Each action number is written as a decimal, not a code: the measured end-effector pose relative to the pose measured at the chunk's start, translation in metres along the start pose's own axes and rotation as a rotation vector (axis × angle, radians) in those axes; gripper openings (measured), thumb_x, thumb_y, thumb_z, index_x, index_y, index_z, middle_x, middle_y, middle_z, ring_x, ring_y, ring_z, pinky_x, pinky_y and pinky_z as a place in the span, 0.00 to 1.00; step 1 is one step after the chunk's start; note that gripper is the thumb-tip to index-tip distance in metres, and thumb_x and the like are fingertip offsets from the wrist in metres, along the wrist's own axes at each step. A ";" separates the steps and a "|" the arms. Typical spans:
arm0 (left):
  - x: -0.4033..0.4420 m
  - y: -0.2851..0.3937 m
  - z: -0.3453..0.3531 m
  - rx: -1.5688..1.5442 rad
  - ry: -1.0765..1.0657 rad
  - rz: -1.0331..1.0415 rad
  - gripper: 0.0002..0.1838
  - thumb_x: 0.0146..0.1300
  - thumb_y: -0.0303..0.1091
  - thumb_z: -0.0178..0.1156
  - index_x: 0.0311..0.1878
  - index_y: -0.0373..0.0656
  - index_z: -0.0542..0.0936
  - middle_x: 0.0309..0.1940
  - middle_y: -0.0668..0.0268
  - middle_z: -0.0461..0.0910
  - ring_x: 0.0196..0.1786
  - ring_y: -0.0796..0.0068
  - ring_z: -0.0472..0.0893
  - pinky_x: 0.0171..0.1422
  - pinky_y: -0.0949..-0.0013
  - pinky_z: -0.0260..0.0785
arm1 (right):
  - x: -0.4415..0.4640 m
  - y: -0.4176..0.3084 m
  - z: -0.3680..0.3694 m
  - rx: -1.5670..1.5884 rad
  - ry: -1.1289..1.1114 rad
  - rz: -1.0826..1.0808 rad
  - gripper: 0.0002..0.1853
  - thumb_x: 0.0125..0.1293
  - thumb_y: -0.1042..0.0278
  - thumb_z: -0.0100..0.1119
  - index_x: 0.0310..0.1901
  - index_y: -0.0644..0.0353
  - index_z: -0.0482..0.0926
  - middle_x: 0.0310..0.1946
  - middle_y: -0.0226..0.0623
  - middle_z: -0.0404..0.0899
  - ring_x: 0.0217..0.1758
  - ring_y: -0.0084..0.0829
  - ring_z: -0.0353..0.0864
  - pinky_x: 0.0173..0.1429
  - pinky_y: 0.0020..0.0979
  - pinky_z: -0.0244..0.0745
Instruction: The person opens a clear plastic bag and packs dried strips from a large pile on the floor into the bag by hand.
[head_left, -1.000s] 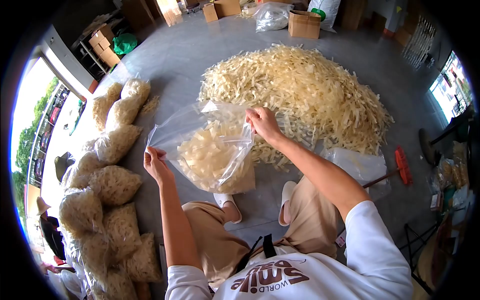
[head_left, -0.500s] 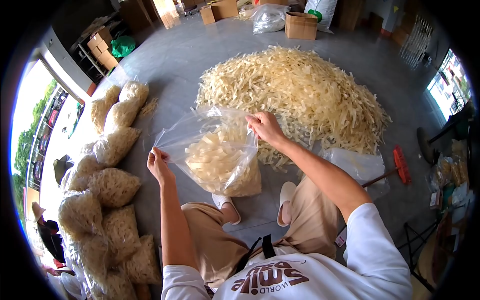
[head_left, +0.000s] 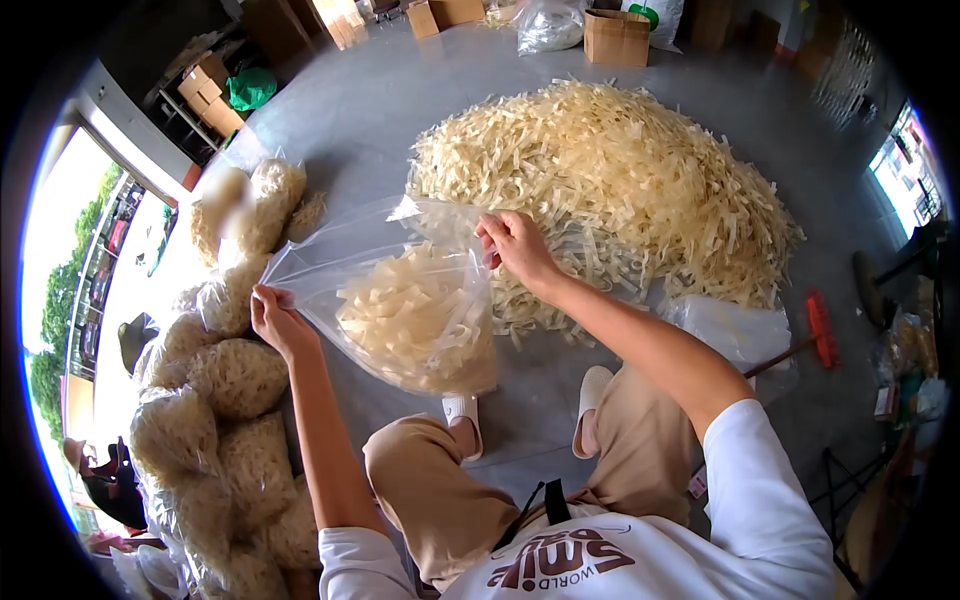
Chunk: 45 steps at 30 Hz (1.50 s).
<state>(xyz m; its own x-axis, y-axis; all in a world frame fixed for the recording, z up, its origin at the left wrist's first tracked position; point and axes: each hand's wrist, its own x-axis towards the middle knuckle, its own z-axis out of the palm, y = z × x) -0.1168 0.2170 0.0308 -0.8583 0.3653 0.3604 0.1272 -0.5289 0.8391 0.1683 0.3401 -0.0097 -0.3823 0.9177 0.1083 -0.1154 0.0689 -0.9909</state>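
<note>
Reached forward, pinching a clear plastic bag (head_left: 345,265) between thumb and fingers, with left hand (head_left: 277,312) at its nine o'clock, right hand (head_left: 512,252) at two. Hung at eleven o'clock from the torso (head_left: 585,550), creased, part-filled with pale, flat strips (head_left: 405,312).

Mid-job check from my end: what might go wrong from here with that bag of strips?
1. The clear, thin plastic bag hangs stretched between the left grip and right grip; the film could tear if pulled harder.
2. Each grip pinches only its upper edge, so a slip might spill the pale, flat strips inside.
3. The red-headed broom has its handle slanting toward the right leg, a possible trip hazard.
</note>
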 end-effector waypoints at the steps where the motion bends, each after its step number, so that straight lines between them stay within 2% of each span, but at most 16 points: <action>1: 0.010 0.001 0.007 0.005 -0.006 0.026 0.18 0.65 0.38 0.53 0.18 0.46 0.68 0.14 0.76 0.65 0.19 0.87 0.59 0.24 0.80 0.48 | 0.008 0.003 0.005 0.031 0.003 0.041 0.17 0.68 0.59 0.46 0.30 0.65 0.73 0.19 0.30 0.71 0.19 0.19 0.72 0.21 0.21 0.70; 7: 0.044 -0.020 0.032 0.120 -0.131 0.014 0.19 0.65 0.39 0.53 0.18 0.45 0.68 0.14 0.74 0.67 0.20 0.87 0.60 0.27 0.80 0.50 | 0.036 0.062 0.022 0.185 0.038 0.201 0.16 0.68 0.63 0.46 0.28 0.66 0.74 0.19 0.33 0.72 0.17 0.22 0.73 0.19 0.24 0.71; 9: 0.046 -0.049 0.030 0.226 -0.290 0.046 0.19 0.65 0.39 0.53 0.18 0.44 0.69 0.14 0.73 0.67 0.20 0.86 0.62 0.28 0.79 0.52 | 0.034 0.090 0.019 0.247 0.101 0.422 0.16 0.68 0.63 0.45 0.28 0.65 0.74 0.20 0.34 0.73 0.17 0.23 0.74 0.20 0.25 0.72; 13: 0.028 -0.107 0.018 0.355 -0.432 -0.175 0.18 0.66 0.38 0.52 0.19 0.44 0.70 0.15 0.72 0.70 0.21 0.85 0.65 0.30 0.78 0.56 | 0.036 0.134 0.011 0.208 0.177 0.584 0.15 0.67 0.64 0.44 0.27 0.63 0.75 0.18 0.35 0.74 0.16 0.26 0.73 0.20 0.26 0.72; 16: -0.001 -0.136 0.040 0.306 -0.472 -0.305 0.17 0.65 0.40 0.53 0.22 0.43 0.72 0.19 0.72 0.73 0.24 0.85 0.68 0.33 0.78 0.59 | 0.043 0.131 -0.005 0.344 0.297 0.626 0.15 0.67 0.65 0.45 0.25 0.64 0.74 0.15 0.35 0.73 0.16 0.27 0.73 0.19 0.26 0.71; 19: -0.022 -0.151 0.075 0.296 -0.508 -0.381 0.16 0.65 0.41 0.52 0.24 0.43 0.73 0.20 0.72 0.74 0.25 0.85 0.67 0.31 0.78 0.56 | 0.054 0.131 -0.041 0.432 0.456 0.651 0.16 0.67 0.65 0.44 0.24 0.64 0.72 0.15 0.35 0.73 0.15 0.28 0.73 0.18 0.27 0.69; 20: -0.029 -0.155 0.088 0.277 -0.528 -0.402 0.16 0.66 0.40 0.52 0.24 0.44 0.73 0.21 0.72 0.74 0.25 0.86 0.67 0.31 0.78 0.55 | 0.059 0.132 -0.059 0.459 0.460 0.625 0.16 0.67 0.66 0.44 0.23 0.63 0.72 0.14 0.35 0.72 0.15 0.28 0.73 0.19 0.28 0.70; 21: -0.036 -0.157 0.102 0.287 -0.548 -0.420 0.15 0.66 0.41 0.52 0.25 0.44 0.73 0.22 0.72 0.75 0.26 0.86 0.67 0.30 0.79 0.55 | 0.060 0.133 -0.079 0.380 0.403 0.615 0.15 0.69 0.65 0.41 0.29 0.61 0.74 0.20 0.32 0.75 0.18 0.25 0.73 0.23 0.25 0.71; 25: -0.069 -0.161 0.153 0.054 -0.632 -0.561 0.14 0.66 0.42 0.52 0.28 0.45 0.74 0.24 0.72 0.76 0.28 0.86 0.68 0.31 0.80 0.56 | 0.061 0.089 -0.121 0.435 0.772 0.552 0.13 0.68 0.65 0.44 0.33 0.63 0.75 0.21 0.33 0.76 0.19 0.25 0.74 0.23 0.24 0.72; 27: -0.078 -0.159 0.172 -0.034 -0.647 -0.619 0.12 0.66 0.41 0.52 0.29 0.46 0.73 0.25 0.72 0.77 0.30 0.85 0.72 0.34 0.80 0.60 | 0.065 0.093 -0.149 0.375 0.813 0.368 0.11 0.68 0.67 0.45 0.34 0.65 0.74 0.21 0.35 0.76 0.20 0.25 0.75 0.21 0.24 0.72; 30: -0.081 -0.150 0.186 -0.105 -0.630 -0.659 0.12 0.66 0.41 0.51 0.29 0.47 0.72 0.25 0.71 0.76 0.31 0.83 0.73 0.36 0.79 0.63 | 0.058 0.069 -0.170 0.252 0.836 0.266 0.12 0.68 0.66 0.46 0.32 0.65 0.75 0.21 0.35 0.76 0.19 0.25 0.75 0.22 0.24 0.72; 32: -0.078 -0.141 0.189 -0.160 -0.599 -0.685 0.13 0.67 0.40 0.50 0.28 0.45 0.72 0.24 0.70 0.75 0.31 0.80 0.75 0.39 0.74 0.68 | 0.058 0.065 -0.181 0.034 0.852 0.074 0.13 0.68 0.65 0.47 0.31 0.65 0.75 0.21 0.34 0.75 0.19 0.24 0.74 0.23 0.25 0.72; 35: -0.061 -0.119 0.175 -0.141 -0.597 -0.684 0.12 0.67 0.36 0.48 0.27 0.43 0.71 0.21 0.70 0.71 0.29 0.77 0.76 0.37 0.66 0.73 | 0.048 0.031 -0.161 0.057 0.829 -0.080 0.13 0.63 0.66 0.47 0.26 0.64 0.75 0.17 0.34 0.75 0.17 0.24 0.73 0.22 0.24 0.67; 41: -0.040 -0.067 0.166 -0.185 -0.632 -0.594 0.14 0.67 0.36 0.48 0.26 0.42 0.72 0.20 0.69 0.72 0.28 0.78 0.75 0.34 0.70 0.72 | 0.029 -0.026 -0.137 0.074 0.695 -0.286 0.15 0.66 0.62 0.47 0.28 0.64 0.76 0.18 0.30 0.72 0.17 0.21 0.71 0.23 0.22 0.65; 43: -0.023 -0.053 0.162 -0.126 -0.724 -0.525 0.13 0.68 0.35 0.46 0.28 0.42 0.72 0.25 0.67 0.75 0.31 0.75 0.76 0.40 0.65 0.75 | 0.023 -0.039 -0.130 0.103 0.711 -0.281 0.15 0.66 0.63 0.47 0.28 0.64 0.76 0.17 0.29 0.71 0.16 0.21 0.69 0.23 0.22 0.64; 45: -0.011 -0.042 0.158 -0.129 -0.711 -0.511 0.12 0.68 0.35 0.47 0.29 0.42 0.72 0.25 0.66 0.75 0.31 0.75 0.76 0.40 0.64 0.75 | 0.020 -0.043 -0.128 0.140 0.712 -0.246 0.15 0.66 0.63 0.47 0.27 0.64 0.75 0.16 0.29 0.69 0.16 0.20 0.68 0.22 0.22 0.63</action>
<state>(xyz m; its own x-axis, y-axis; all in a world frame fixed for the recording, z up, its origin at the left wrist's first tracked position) -0.0344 0.3564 0.0560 -0.2776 0.9476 0.1579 -0.2811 -0.2373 0.9299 0.2830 0.4059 0.0248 0.3474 0.9162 0.1999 -0.2537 0.2970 -0.9206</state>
